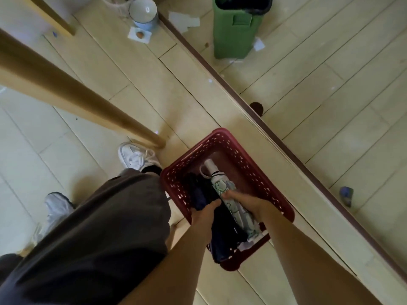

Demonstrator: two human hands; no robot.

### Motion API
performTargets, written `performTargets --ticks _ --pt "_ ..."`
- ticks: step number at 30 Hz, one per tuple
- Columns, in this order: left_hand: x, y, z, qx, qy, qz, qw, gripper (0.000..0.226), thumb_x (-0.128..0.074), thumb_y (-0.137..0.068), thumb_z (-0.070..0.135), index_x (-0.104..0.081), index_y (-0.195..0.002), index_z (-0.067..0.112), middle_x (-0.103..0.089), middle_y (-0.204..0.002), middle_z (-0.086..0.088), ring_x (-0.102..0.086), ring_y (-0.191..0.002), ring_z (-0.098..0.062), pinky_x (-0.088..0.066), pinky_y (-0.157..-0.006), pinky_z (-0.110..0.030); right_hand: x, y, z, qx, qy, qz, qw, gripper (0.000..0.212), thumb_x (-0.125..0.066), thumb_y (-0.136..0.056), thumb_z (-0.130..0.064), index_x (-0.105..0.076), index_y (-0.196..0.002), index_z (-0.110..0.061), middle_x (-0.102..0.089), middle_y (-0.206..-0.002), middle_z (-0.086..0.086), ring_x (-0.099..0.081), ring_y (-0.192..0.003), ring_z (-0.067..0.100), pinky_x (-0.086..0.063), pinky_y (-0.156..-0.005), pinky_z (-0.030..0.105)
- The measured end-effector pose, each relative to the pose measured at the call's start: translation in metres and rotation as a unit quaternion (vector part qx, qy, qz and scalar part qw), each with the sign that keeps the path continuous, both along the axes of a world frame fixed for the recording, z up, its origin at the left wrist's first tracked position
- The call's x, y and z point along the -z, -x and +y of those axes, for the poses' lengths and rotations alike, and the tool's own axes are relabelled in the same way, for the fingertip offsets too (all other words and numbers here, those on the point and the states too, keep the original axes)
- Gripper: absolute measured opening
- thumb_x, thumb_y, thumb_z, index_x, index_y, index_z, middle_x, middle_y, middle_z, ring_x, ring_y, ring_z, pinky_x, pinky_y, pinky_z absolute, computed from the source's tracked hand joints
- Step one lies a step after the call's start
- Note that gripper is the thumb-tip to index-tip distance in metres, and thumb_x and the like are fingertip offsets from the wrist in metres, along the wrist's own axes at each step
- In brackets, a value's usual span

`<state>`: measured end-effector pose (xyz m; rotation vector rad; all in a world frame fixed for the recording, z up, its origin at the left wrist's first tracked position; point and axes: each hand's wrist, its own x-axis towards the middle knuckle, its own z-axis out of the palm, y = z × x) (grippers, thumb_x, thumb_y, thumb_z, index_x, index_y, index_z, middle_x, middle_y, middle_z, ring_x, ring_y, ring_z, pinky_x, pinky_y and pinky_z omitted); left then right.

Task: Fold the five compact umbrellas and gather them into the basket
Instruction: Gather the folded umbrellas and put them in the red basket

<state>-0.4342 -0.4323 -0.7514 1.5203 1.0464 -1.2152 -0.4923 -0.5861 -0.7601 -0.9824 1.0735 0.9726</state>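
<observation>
A dark red perforated basket (246, 164) stands on the pale wood floor by my feet. Folded umbrellas lie in it lengthwise. A white patterned umbrella (217, 183) with a white handle and strap lies toward the right, and my right hand (246, 202) is closed around its middle. Dark navy and black umbrellas (198, 190) fill the left side; my left hand (203, 216) grips one of them near its middle. How many dark umbrellas lie there I cannot tell, since my hands and forearms cover the basket's near half.
A wooden table leg (88, 102) slants down to the floor left of the basket. A dark-edged threshold strip (275, 133) runs diagonally behind it. A green bin (235, 34), a white bowl (143, 11) and paper scraps lie farther off. My white shoes (136, 157) stand at the left.
</observation>
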Motion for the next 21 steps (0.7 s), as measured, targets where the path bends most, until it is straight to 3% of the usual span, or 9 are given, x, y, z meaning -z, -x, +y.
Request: performTargets --ticks 1,4,8,11,13,15,16,18,21 --pt "0.001 0.0 0.0 0.004 -0.008 -0.004 1.0 0.122 -0.091 -0.069 0.036 -0.014 -0.161 0.017 -0.043 -0.152 -0.013 -0.05 -0.131 -0.038 -0.047 -0.107 -0.05 0.006 0.001 0.001 0.0 0.01 0.004 1.0 0.07 -0.077 -0.073 -0.071 -0.06 -0.126 -0.029 -0.061 -0.121 0.001 -0.054 -0.121 0.017 -0.042 -0.103 0.037" --pt "0.014 0.001 -0.003 0.026 -0.005 0.014 1.0 0.111 -0.08 -0.079 0.03 -0.007 -0.162 0.022 -0.041 -0.151 -0.014 -0.049 -0.129 -0.039 -0.046 -0.106 -0.049 0.037 0.009 -0.001 0.014 0.028 0.01 0.999 0.104 -0.086 -0.05 -0.079 -0.062 -0.137 -0.028 -0.063 -0.135 0.007 -0.06 -0.125 0.028 -0.047 -0.11 0.046" --pt "0.023 0.003 -0.006 0.023 0.024 0.024 0.999 0.101 -0.074 -0.06 0.02 -0.03 -0.15 0.028 -0.057 -0.127 -0.015 -0.059 -0.11 -0.039 -0.054 -0.096 -0.054 0.042 0.015 -0.001 0.014 0.09 -0.024 0.996 0.069 -0.078 -0.082 -0.052 -0.053 -0.142 -0.027 -0.066 -0.126 0.008 -0.066 -0.111 0.027 -0.055 -0.097 0.041" --pt "0.055 0.01 -0.006 0.065 0.023 0.026 0.997 0.132 -0.073 -0.036 0.022 -0.022 -0.156 0.037 -0.047 -0.147 -0.014 -0.052 -0.124 -0.041 -0.05 -0.102 -0.056 0.043 0.02 0.007 0.007 0.11 -0.057 0.992 0.078 -0.079 -0.073 -0.045 -0.049 -0.145 -0.036 -0.065 -0.128 0.004 -0.065 -0.112 0.025 -0.054 -0.101 0.044" --pt "0.037 0.002 -0.015 0.173 -0.018 0.026 0.984 0.133 -0.079 -0.053 0.021 -0.003 -0.162 0.031 -0.023 -0.164 -0.016 -0.034 -0.144 -0.042 -0.035 -0.116 -0.054 0.051 0.021 0.017 0.01 0.128 -0.079 0.989 0.076 -0.079 -0.074 -0.038 -0.05 -0.145 -0.035 -0.066 -0.127 0.002 -0.065 -0.112 0.023 -0.053 -0.102 0.044" --pt "0.018 0.002 -0.019 0.352 -0.094 -0.009 0.931 0.101 -0.064 -0.092 0.024 0.009 -0.162 0.021 -0.002 -0.168 -0.018 -0.013 -0.154 -0.039 -0.019 -0.124 -0.048 0.059 0.02 0.027 0.031 0.156 -0.088 0.983 0.076 -0.082 -0.071 -0.035 -0.054 -0.142 -0.032 -0.068 -0.126 0.004 -0.067 -0.11 0.022 -0.055 -0.099 0.042" --pt "0.012 0.004 -0.019 0.41 -0.107 -0.041 0.905 0.091 -0.055 -0.1 0.026 0.012 -0.161 0.02 0.004 -0.168 -0.018 -0.008 -0.155 -0.039 -0.015 -0.124 -0.047 0.064 0.019 0.031 0.039 0.174 -0.09 0.98 0.075 -0.084 -0.071 -0.032 -0.056 -0.141 -0.028 -0.068 -0.126 0.005 -0.067 -0.11 0.022 -0.055 -0.096 0.038" --pt "0.008 0.01 -0.015 0.472 -0.098 -0.055 0.874 0.085 -0.05 -0.103 0.028 0.011 -0.161 0.021 0.008 -0.168 -0.017 -0.006 -0.155 -0.039 -0.014 -0.123 -0.049 0.066 0.017 0.036 0.054 0.215 -0.09 0.971 0.064 -0.084 -0.079 -0.02 -0.058 -0.138 -0.021 -0.069 -0.125 0.006 -0.066 -0.111 0.024 -0.051 -0.088 0.03" --pt "0.015 0.009 -0.009 0.5 -0.047 -0.049 0.864 0.086 -0.055 -0.1 0.027 0.005 -0.162 0.023 0.001 -0.167 -0.018 -0.013 -0.153 -0.039 -0.02 -0.122 -0.047 0.062 0.016 0.036 0.038 0.312 -0.076 0.946 0.059 -0.083 -0.084 -0.024 -0.059 -0.138 -0.019 -0.069 -0.121 0.005 -0.065 -0.115 0.025 -0.044 -0.087 0.025"
